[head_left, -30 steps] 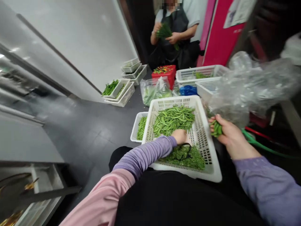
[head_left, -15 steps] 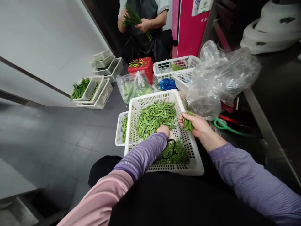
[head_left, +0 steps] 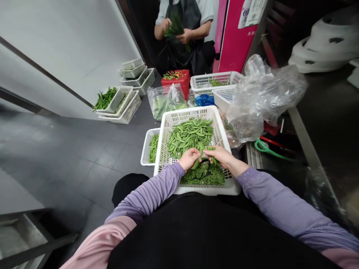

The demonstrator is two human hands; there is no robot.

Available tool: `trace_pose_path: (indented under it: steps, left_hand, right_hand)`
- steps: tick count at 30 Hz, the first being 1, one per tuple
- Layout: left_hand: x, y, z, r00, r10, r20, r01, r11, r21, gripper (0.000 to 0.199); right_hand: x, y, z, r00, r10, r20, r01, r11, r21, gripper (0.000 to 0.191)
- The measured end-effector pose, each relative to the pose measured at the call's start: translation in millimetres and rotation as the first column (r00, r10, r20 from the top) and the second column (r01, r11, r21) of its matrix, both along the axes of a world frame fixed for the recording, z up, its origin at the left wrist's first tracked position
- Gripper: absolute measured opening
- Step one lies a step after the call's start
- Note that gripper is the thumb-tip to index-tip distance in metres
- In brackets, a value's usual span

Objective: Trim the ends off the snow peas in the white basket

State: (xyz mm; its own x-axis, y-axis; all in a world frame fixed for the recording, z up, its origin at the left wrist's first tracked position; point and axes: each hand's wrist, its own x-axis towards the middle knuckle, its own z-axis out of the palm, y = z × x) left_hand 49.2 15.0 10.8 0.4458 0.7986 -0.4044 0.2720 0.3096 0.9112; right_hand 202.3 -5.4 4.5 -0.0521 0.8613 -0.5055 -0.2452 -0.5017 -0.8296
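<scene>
My left hand (head_left: 189,159) is closed in a pinch on a green pea pod (head_left: 195,164), over the near half of a white slotted basket (head_left: 165,130). Right beside it, my right hand (head_left: 221,155) is wrapped round a small bunch of pea pods (head_left: 214,160). The two sets of fingertips nearly meet. A heap of flat pea pods (head_left: 190,135) fills the basket's far half. Below my hands lies a pile of small green trimmings (head_left: 213,178), with a black looped thing (head_left: 208,173) on top that I cannot make out fully.
A smaller basket of pods (head_left: 153,148) stands at the left. Clear plastic bags (head_left: 263,97) bulge at the right, near green-handled scissors (head_left: 262,146). Beyond are a red box (head_left: 182,83), stacked baskets (head_left: 134,76) and a person (head_left: 186,33) holding long green stalks.
My left hand has come up from the pod heap with a pod. My right hand has moved left from the basket's rim, bringing its bunch beside the left hand. The view has shifted slightly.
</scene>
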Motion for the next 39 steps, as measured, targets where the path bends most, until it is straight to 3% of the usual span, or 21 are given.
trace_pose_path:
  steps: [3,6,10,12,13,15,17,19,22,28,31,33,36,37,39]
  left_hand:
    - [2.2,-11.9,5.5,1.0,-0.013,0.027,0.011,0.996,0.085,0.015]
    - [-3.4,-19.1,1.4,0.992,-0.105,-0.074,0.106,0.994,0.009,0.014]
    - [-20.7,-21.9,-4.2,0.882,-0.313,-0.353,0.26,0.946,-0.192,0.012]
    - [-26.8,-19.5,0.8,0.816,-0.308,-0.489,0.279,0.951,-0.134,0.011]
    - [-28.0,-17.4,6.0,0.818,-0.266,-0.51,0.263,0.961,-0.08,0.009]
    - [-27.3,-12.3,20.6,0.888,-0.196,-0.416,0.193,0.98,-0.049,0.007]
    - [-23.9,-7.6,36.2,0.962,-0.172,-0.213,0.141,0.978,-0.155,0.014]
    - [-20.3,-4.8,47.4,0.988,-0.15,-0.045,0.133,0.953,-0.271,0.019]
    - [-17.4,-4.8,52.2,0.99,-0.12,0.067,0.136,0.931,-0.338,0.018]
    - [-17.0,-6.6,51.3,0.978,-0.073,0.196,0.14,0.925,-0.354,0.012]
    - [-13.2,-5.5,52.2,0.981,-0.037,0.191,0.096,0.947,-0.308,0.014]
    - [-11.0,-7.1,45.1,0.989,-0.015,0.145,0.057,0.956,-0.287,0.016]
    - [-14.7,-15.8,17.1,0.994,-0.073,-0.08,0.05,0.963,-0.263,0.02]
    - [-18.6,-20.0,5.0,0.969,-0.127,-0.214,0.073,0.967,-0.243,0.02]
    - [-28.9,-27.6,-16.7,0.839,-0.251,-0.482,0.179,0.965,-0.19,0.014]
  right_hand:
    - [-6.0,-9.9,4.4,0.997,-0.049,-0.059,0.051,0.998,0.022,0.029]
    - [-3.6,-17.4,8.3,0.995,-0.097,0.005,0.097,0.992,0.076,0.03]
    - [6.1,-20.2,9.0,0.947,-0.113,0.302,0.056,0.98,0.191,0.032]
    - [10.5,-18.4,7.9,0.887,-0.078,0.455,-0.031,0.973,0.227,0.034]
    - [12.0,-17.0,7.2,0.851,-0.059,0.522,-0.09,0.963,0.254,0.033]
    - [13.1,-14.0,6.1,0.768,-0.041,0.639,-0.222,0.919,0.326,0.028]
    - [12.3,-11.9,5.4,0.699,-0.036,0.714,-0.349,0.855,0.384,0.023]
    - [10.8,-11.1,5.2,0.662,-0.016,0.749,-0.441,0.8,0.407,0.02]
    - [9.9,-11.3,5.9,0.645,0.002,0.764,-0.509,0.747,0.428,0.018]
    - [11.8,-10.0,8.5,0.683,-0.005,0.731,-0.455,0.78,0.43,0.02]
    - [6.8,-12.8,10.7,0.737,-0.001,0.676,-0.402,0.803,0.44,0.02]
    - [1.4,-15.9,12.4,0.792,0.05,0.609,-0.368,0.834,0.41,0.022]
    - [-3.6,-17.7,15.1,0.896,0.087,0.436,-0.246,0.913,0.326,0.028]
    - [-3.3,-16.7,16.1,0.93,0.053,0.364,-0.173,0.936,0.307,0.029]
    - [0.4,-13.0,18.5,0.97,-0.054,0.237,-0.017,0.957,0.289,0.032]
